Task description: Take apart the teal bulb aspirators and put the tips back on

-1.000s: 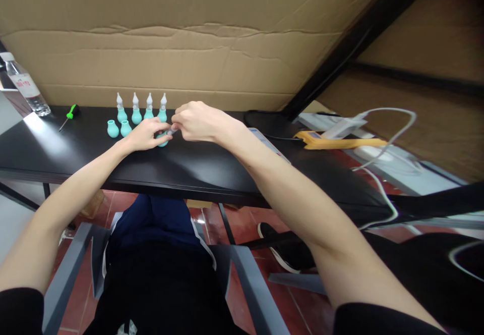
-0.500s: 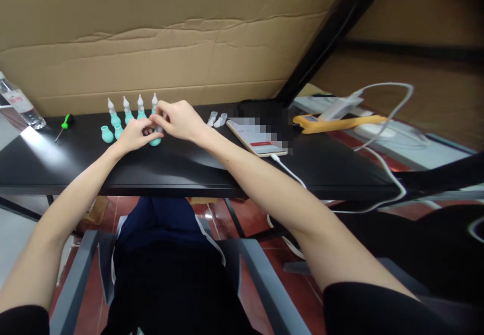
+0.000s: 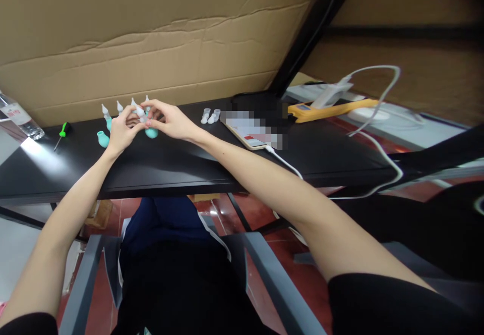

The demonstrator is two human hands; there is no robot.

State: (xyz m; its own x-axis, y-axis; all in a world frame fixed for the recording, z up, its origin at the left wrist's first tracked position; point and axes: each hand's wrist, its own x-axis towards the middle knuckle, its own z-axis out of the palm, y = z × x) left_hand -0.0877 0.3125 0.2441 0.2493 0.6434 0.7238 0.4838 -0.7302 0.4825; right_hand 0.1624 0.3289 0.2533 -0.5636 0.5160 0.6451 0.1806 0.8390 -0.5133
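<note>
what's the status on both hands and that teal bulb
Left hand and right hand pinch a white nozzle. Teal bulb beneath. Nothing blocking.

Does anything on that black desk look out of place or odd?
Nothing spilled or broken. The two clear caps lie apart from the teal bulbs, and a green screwdriver lies off to the left.

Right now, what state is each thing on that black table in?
left hand: closed on a teal bulb, which is mostly hidden
right hand: pinching a white tip
teal bulb: lying under the hands
finished bulbs: upright, tips on
loose bulb: no tip
spare tips: standing apart
phone: plugged in
screwdriver: lying flat
</note>
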